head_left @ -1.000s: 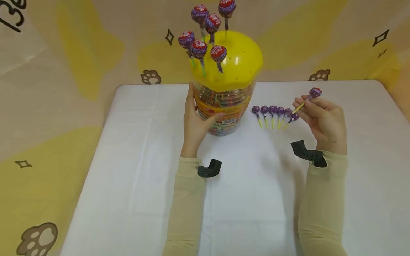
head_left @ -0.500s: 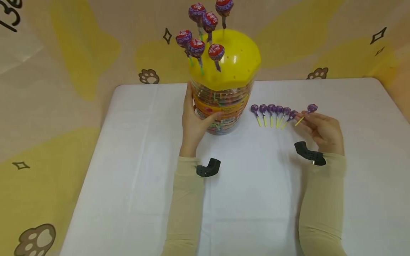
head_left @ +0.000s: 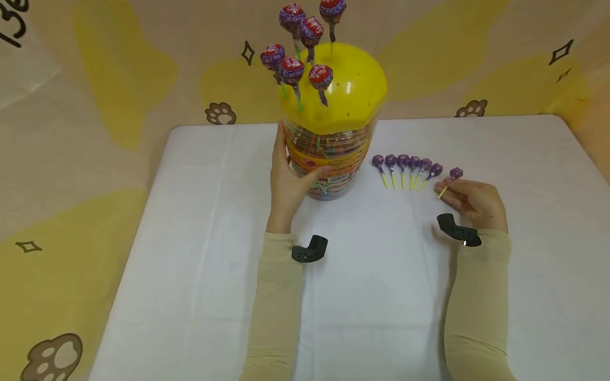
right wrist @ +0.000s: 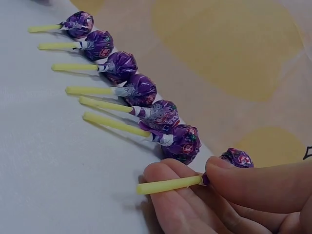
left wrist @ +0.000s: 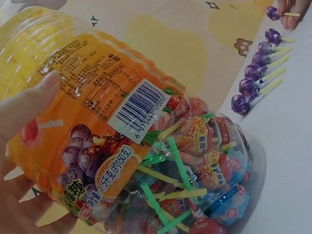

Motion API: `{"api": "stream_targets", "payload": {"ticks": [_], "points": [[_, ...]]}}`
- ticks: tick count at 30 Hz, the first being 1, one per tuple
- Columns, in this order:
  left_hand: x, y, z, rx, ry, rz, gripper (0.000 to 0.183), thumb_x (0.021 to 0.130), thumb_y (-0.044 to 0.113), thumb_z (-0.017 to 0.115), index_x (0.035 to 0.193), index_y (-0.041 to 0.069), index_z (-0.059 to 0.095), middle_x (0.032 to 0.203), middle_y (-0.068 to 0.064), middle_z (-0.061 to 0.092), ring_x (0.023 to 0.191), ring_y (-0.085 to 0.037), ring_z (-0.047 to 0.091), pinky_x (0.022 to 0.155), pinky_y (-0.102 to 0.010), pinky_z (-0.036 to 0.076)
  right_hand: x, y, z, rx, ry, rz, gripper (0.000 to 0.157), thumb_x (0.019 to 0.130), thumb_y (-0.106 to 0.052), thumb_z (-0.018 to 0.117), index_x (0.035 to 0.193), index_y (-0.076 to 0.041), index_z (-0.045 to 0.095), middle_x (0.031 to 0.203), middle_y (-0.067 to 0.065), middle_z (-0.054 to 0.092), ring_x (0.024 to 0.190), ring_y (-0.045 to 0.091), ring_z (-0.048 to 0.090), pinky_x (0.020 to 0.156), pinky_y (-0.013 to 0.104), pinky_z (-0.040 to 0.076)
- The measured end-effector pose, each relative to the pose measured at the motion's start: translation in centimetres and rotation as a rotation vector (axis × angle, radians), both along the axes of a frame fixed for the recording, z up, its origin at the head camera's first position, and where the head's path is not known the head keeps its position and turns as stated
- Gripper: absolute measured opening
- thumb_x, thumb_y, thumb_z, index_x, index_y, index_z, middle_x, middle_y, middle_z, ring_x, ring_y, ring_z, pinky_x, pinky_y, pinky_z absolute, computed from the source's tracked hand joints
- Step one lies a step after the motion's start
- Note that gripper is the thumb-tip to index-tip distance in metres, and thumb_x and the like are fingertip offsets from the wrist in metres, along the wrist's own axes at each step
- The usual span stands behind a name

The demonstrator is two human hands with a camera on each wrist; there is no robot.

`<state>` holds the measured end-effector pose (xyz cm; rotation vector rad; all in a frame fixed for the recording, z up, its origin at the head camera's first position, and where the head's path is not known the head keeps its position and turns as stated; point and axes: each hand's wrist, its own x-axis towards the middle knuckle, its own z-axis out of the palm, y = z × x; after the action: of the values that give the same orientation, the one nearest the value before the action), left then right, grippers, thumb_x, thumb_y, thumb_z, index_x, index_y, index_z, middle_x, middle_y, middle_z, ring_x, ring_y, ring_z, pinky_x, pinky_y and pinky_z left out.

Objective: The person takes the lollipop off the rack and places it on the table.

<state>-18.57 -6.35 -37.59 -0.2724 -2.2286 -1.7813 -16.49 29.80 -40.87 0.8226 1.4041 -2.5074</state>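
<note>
My left hand (head_left: 288, 185) grips the side of a clear plastic candy jar (head_left: 350, 145), thumb across its orange label (left wrist: 73, 92). Wrapped lollipops (left wrist: 219, 165) fill the jar, as the left wrist view shows. On top is a domed yellow lid (head_left: 357, 95) with small holes, and several red-and-purple lollipops (head_left: 292, 70) stand up from its left side. At the right, my right hand (head_left: 478, 203) pinches a purple lollipop (head_left: 456, 173) between thumb and fingers, its yellow stick (right wrist: 168, 186) pointing down-left. Beside it lies a row of several purple lollipops (right wrist: 180, 144).
The white table (head_left: 214, 296) has its back edge just behind the jar and the row. A yellow and beige cloth (head_left: 443, 63) with paw prints hangs behind. Black wrist mounts (head_left: 310, 250) sit on both sleeves.
My right hand has lowered the purple lollipop toward the table, at the right end of the row. The left hand stays on the jar.
</note>
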Motion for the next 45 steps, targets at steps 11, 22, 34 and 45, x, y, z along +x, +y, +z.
{"api": "stream_targets", "payload": {"ticks": [11,22,34,45], "points": [[0.0,0.0,0.0,0.000,-0.001,0.003,0.102,0.078,0.018,0.079,0.152,0.011,0.009,0.155,-0.005,0.019,0.140,-0.013,0.019,0.112,-0.036,0.026,-0.4,-0.5,-0.4,0.094,-0.028,0.004,0.012,0.084,0.005,0.066,0.078,-0.001,0.074,0.077,0.011,0.071,0.075,0.021,0.070,0.071,0.027,0.056],[0.0,0.1,0.0,-0.001,-0.002,0.002,0.103,0.077,0.018,0.079,0.152,0.012,0.009,0.155,-0.005,0.018,0.140,-0.012,0.018,0.112,-0.036,0.025,-0.5,-1.0,-0.3,0.199,-0.025,0.010,0.019,0.084,0.006,0.065,0.069,-0.004,0.072,0.069,0.009,0.070,0.067,0.017,0.070,0.065,0.025,0.057],[0.0,0.1,0.0,-0.002,-0.013,0.007,0.103,0.078,0.019,0.079,0.152,0.012,0.009,0.155,-0.005,0.019,0.140,-0.012,0.019,0.112,-0.034,0.026,-0.8,-1.8,-0.7,0.492,0.037,0.064,0.024,0.084,0.001,0.068,0.063,-0.011,0.068,0.058,0.000,0.066,0.052,0.010,0.066,0.051,0.019,0.054],[-0.1,0.0,0.0,-0.004,-0.005,0.006,0.102,0.078,0.019,0.079,0.152,0.011,0.009,0.155,-0.006,0.018,0.140,-0.014,0.018,0.112,-0.042,0.026,-0.8,-1.0,-0.8,0.391,0.010,0.060,0.023,0.088,-0.004,0.065,0.067,-0.012,0.070,0.065,0.003,0.069,0.060,0.014,0.068,0.061,0.023,0.056]]}}
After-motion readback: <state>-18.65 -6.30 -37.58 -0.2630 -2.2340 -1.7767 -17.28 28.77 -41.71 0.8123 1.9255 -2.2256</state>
